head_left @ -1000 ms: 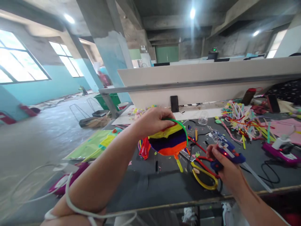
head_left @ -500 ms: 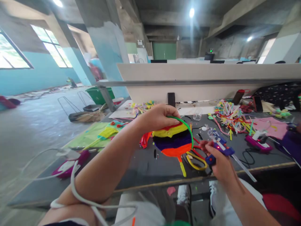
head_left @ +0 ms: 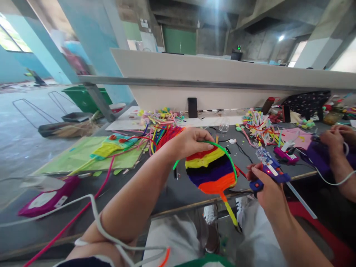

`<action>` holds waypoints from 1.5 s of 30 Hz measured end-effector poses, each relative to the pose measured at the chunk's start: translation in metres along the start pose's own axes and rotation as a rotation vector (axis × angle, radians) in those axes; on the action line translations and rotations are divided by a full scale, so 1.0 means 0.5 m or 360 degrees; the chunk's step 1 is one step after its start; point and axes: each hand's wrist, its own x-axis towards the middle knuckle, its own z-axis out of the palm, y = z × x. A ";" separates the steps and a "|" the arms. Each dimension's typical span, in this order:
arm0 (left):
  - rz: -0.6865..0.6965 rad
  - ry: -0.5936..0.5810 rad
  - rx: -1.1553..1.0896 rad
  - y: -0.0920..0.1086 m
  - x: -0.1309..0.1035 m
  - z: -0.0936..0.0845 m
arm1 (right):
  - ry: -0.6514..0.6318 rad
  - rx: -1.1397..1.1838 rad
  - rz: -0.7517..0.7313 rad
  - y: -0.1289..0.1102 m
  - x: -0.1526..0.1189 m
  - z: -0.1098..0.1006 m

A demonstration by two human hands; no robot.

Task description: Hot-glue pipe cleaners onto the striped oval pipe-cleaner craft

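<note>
Under the left fingers [head_left: 205, 134], the striped paddle [head_left: 208, 167] looks matt and fuzzy, like soft chenille laid in ridged rows, while the glue gun [head_left: 275, 174] in the right fingers [head_left: 255, 170] is smooth, hard-looking plastic, and the translucent glue stick [head_left: 303, 202] behind it has a waxy, slightly glossy look. The surface [head_left: 175, 198] below both sets of fingers is dull, matt grey; to the left of the left fingers, a green sheet [head_left: 62, 159] shines like plastic film, and a magenta power strip [head_left: 71, 187] is smooth moulded plastic. Beyond the left fingers stands a smooth, dark, glass-fronted phone [head_left: 192, 107], with a clear, glossy cup [head_left: 224, 127] nearby.
</note>
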 end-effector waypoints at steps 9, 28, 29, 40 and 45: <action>-0.0300 -0.0122 -0.0035 -0.095 -0.001 -0.003 | 0.0046 -0.0025 -0.0006 0.045 -0.002 -0.010; -0.0157 0.0027 0.0344 -0.072 -0.045 -0.031 | -0.0370 -0.0458 -0.0245 0.078 -0.046 -0.029; -0.0145 0.0030 0.0349 -0.072 -0.047 -0.030 | -0.0397 -0.0424 -0.0230 0.075 -0.057 -0.025; -0.0155 0.0052 0.0193 -0.067 -0.038 -0.006 | -0.0568 -0.0255 -0.0427 0.067 -0.071 -0.001; -0.0203 0.0052 0.0121 -0.063 -0.040 0.004 | -0.0537 -0.0291 -0.0501 0.080 -0.054 -0.031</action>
